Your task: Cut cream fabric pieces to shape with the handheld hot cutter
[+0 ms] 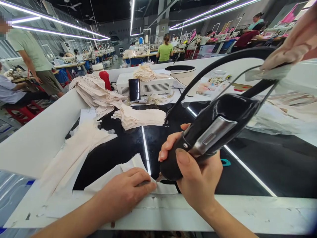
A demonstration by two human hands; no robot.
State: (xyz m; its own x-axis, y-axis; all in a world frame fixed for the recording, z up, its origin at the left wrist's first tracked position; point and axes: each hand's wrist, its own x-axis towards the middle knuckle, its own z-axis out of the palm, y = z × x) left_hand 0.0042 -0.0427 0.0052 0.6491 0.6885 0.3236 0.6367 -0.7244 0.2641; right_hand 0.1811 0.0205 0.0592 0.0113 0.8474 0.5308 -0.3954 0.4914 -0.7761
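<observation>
My right hand point(198, 172) is wrapped round a black hand-held tool point(213, 129) with a metal lever and a black cable, its tip pointing down at the table's front edge. My left hand point(126, 191) lies flat, fingers together, pressing a white fabric piece point(119, 173) onto the black glossy table point(260, 158) right beside the tool's tip. The tool's tip itself is hidden behind my hands.
Cream fabric pieces point(138, 117) lie stacked mid-table, with more cream cloth point(74, 152) at the left. A white box device point(148, 86) and a phone point(134, 89) stand behind. A teal small object point(225, 162) lies right of my hand. Other people work at far tables.
</observation>
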